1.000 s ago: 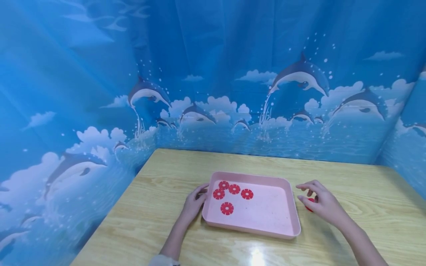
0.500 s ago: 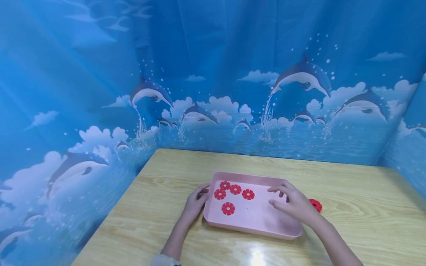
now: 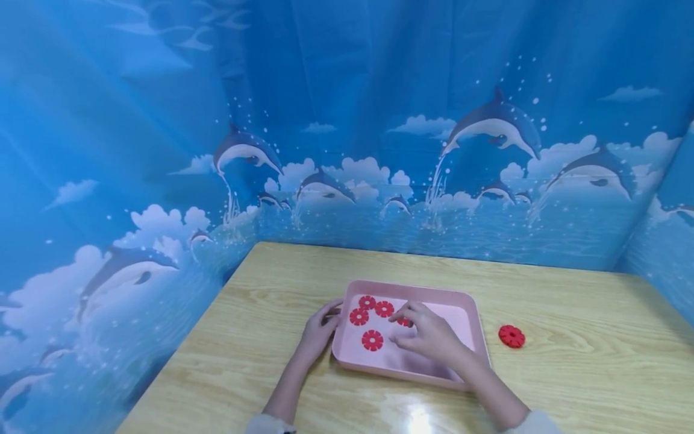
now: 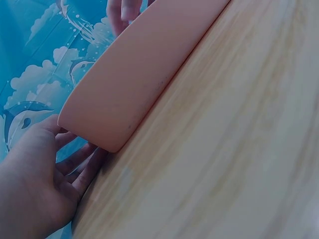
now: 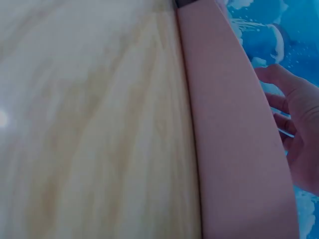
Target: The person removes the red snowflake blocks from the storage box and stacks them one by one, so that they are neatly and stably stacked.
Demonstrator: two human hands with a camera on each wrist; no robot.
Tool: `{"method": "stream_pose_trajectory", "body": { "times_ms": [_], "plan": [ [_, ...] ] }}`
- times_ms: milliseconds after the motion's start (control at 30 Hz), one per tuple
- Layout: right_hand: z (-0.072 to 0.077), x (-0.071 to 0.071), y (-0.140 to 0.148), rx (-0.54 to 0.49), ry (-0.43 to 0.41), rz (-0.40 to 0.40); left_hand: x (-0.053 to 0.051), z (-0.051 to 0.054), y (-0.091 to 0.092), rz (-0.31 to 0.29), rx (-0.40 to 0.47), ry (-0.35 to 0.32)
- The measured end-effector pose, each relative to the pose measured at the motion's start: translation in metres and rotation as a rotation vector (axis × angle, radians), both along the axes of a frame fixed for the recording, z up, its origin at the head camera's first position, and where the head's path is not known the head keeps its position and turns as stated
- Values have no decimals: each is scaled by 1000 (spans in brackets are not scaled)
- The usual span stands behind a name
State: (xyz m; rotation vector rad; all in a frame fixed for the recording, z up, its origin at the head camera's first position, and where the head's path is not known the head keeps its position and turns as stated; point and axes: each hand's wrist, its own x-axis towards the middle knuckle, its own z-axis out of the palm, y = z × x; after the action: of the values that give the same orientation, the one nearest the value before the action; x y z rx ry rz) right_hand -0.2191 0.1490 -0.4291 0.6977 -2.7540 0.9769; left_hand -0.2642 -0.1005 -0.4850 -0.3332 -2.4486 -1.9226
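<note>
A shallow pink tray [image 3: 450, 316] lies on the table. My left hand [image 3: 317, 331] holds its left end; in the left wrist view the thumb is at the rim and the fingers bend against the end wall [image 4: 99, 132]. Inside, toward the left, lie several red notched interlocking discs, one of them, a red disc [image 3: 372, 340], nearer the front. My right hand [image 3: 431, 337] hovers over the tray with fingers parted and nothing between them. Beneath its fingertips another red disc [image 3: 403, 321] is partly hidden. In the right wrist view that hand [image 5: 299, 119] shows beyond the tray wall.
Right of the tray, on the wooden table [image 3: 585, 337], sits a thicker red notched piece [image 3: 512, 336], perhaps stacked discs. A blue curtain [image 3: 347, 120] printed with dolphins hangs behind and beside the table.
My right hand has moved left from above the red piece on the table to over the discs in the tray, uncovering that piece. The left hand stays at the tray's left end.
</note>
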Motion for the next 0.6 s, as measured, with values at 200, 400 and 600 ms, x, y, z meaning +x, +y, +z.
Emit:
{"method": "stream_pose_trajectory", "body": {
  "times_ms": [200, 400, 600],
  "plan": [
    [-7, -7, -21, 83, -4, 40, 2, 1, 1, 12, -17, 0],
    [-18, -13, -28, 139, -59, 10, 3, 2, 2, 20, -9, -2],
    [-27, -13, -28, 180, -31, 0, 9, 13, 2, 4, -5, 16]
  ]
}}
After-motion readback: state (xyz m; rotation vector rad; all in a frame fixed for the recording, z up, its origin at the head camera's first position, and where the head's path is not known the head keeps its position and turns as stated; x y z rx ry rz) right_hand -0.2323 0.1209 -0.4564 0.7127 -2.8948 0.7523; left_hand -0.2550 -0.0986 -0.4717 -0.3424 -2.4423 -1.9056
